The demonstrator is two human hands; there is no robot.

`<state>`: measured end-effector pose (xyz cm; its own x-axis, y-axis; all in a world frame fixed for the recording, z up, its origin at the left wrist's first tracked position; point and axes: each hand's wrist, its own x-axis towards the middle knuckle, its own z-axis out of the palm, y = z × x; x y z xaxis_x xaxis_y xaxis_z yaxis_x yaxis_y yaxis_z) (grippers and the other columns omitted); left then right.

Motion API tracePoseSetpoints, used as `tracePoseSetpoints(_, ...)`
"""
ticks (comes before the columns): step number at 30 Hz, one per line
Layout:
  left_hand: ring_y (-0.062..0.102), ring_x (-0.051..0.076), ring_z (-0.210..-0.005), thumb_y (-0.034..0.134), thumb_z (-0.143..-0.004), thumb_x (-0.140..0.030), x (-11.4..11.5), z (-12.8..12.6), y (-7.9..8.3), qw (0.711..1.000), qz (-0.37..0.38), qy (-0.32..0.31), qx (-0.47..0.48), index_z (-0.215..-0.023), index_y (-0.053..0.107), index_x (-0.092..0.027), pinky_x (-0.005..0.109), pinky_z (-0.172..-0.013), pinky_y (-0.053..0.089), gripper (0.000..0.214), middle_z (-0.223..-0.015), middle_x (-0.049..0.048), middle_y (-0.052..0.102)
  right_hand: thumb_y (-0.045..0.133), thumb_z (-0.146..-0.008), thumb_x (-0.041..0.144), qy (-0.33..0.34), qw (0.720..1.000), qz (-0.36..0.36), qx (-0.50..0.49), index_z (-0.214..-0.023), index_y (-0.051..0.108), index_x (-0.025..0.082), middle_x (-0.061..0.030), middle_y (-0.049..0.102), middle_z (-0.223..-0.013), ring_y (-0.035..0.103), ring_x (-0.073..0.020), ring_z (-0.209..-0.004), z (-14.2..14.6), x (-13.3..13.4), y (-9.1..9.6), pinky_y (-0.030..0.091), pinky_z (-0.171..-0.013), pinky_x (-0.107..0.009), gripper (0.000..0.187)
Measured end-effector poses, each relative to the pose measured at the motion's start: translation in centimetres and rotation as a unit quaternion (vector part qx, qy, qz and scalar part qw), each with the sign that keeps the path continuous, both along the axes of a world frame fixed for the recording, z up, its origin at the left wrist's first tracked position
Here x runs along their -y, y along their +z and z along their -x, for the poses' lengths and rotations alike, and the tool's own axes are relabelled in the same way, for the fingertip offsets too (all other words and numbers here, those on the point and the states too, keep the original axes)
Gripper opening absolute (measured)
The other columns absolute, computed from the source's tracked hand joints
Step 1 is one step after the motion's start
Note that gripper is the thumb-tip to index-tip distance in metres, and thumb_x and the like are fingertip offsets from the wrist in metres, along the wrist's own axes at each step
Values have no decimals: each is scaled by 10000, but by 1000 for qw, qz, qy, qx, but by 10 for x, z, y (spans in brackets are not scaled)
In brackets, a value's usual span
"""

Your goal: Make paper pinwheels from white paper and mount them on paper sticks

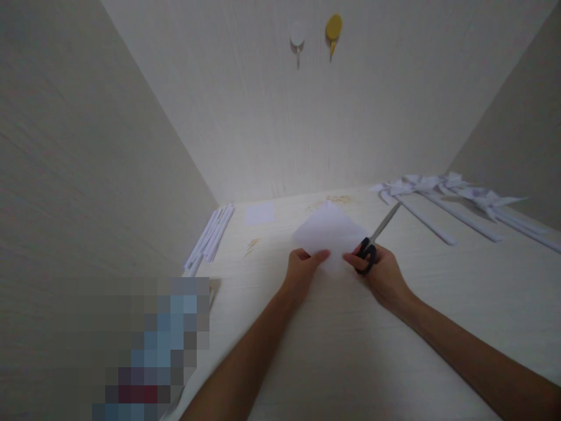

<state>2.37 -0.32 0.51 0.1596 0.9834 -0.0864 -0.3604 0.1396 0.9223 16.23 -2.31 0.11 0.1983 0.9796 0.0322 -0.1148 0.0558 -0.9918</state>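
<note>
A white sheet of paper (pixel 331 228) lies turned corner-up between my hands, over the pale table. My left hand (pixel 302 266) pinches its lower left edge, thumb on top. On the opposite edge, my right hand (pixel 381 272) grips the paper with thumb and fingers. That same hand also carries scissors (pixel 385 221) with black handles, looped around the fingers, their blades pointing up and to the right. The fingers beneath the paper are partly hidden.
White rolled paper sticks (pixel 213 234) are bundled at the left. A small paper square (pixel 259 213) lies near the back wall, with thin toothpick-like pieces (pixel 251 247) below it. Several paper pinwheels (pixel 438 190) on sticks lie at the right. Two hooks (pixel 333 28) hang on the wall.
</note>
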Motion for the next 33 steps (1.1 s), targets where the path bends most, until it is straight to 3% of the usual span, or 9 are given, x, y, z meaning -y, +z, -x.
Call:
tracePoseSetpoints(2,610,199,-697,684,-548,-270,2,-1,0,1000,-18,-4,-18,-736,648,-116,329,-681,464,246,-758,90,664,706,-518,373,3,1000,-6,14,-585,465,176,79,395,-453,302,-44,-378,0,0,-1,226,-358,-198,319)
tracePoseSetpoints(9,577,200,-883,701,-528,-186,9,-3,11,992,-76,52,-81,-915,600,-140,334,-827,424,403,-947,97,638,707,-531,336,6,999,-24,26,-593,488,173,69,430,-482,346,-52,-418,-1,1,0,262,-394,-200,279)
tracePoseSetpoints(13,571,190,-895,689,-539,-171,3,-2,9,993,-71,87,-47,-950,576,-150,324,-838,420,426,-965,87,628,679,-566,368,17,1000,-4,19,-635,505,170,44,511,-514,345,-45,-378,0,1,2,254,-358,-197,273)
tracePoseSetpoints(18,578,164,-872,664,-564,-155,-3,-1,6,988,-18,148,34,-1019,531,-185,290,-809,435,476,-968,54,624,704,-526,325,77,993,-11,83,-620,522,169,-16,626,-623,524,-105,-516,0,0,5,388,-463,-218,257)
tracePoseSetpoints(21,583,163,-859,664,-568,-155,-3,-1,6,989,-12,144,45,-1030,526,-187,290,-800,439,484,-968,53,624,710,-512,308,109,989,-13,100,-614,516,173,-37,658,-681,545,-111,-529,2,2,5,402,-473,-224,258)
tracePoseSetpoints(26,570,173,-894,674,-573,-185,-2,-1,2,989,-76,126,8,-1003,553,-177,309,-838,418,446,-980,59,620,716,-502,280,129,987,-20,99,-609,505,173,-37,654,-661,551,-113,-528,3,2,5,416,-480,-228,260)
tracePoseSetpoints(33,561,185,-915,678,-576,-212,0,-1,5,987,-100,122,-36,-965,584,-151,326,-869,396,406,-963,75,626,729,-480,267,125,989,-16,77,-602,507,174,-19,634,-641,569,-125,-565,4,3,5,439,-512,-233,270)
